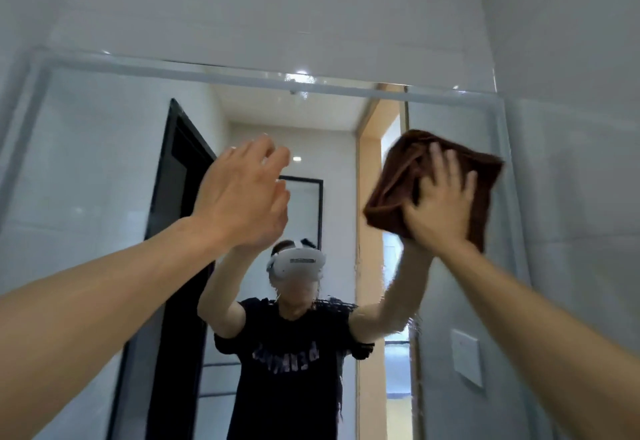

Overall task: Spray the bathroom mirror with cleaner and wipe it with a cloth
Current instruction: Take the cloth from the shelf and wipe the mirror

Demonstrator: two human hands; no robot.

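The bathroom mirror point(104, 169) fills the wall ahead, framed by a bevelled glass edge. My right hand point(438, 204) presses a crumpled brown cloth point(481, 176) flat against the upper right part of the glass, fingers spread over the cloth. My left hand point(242, 194) is raised in front of the mirror's middle, fingers straight and together, holding nothing. Whether it touches the glass I cannot tell. No spray bottle is in view. Droplets sit near the mirror's top edge, and wet streaks run down its right part.
White tiled walls point(571, 59) surround the mirror above and to the right. The mirror reflects a person in a dark T-shirt with a white headset, a dark door frame, an orange-lit doorway and a white wall plate.
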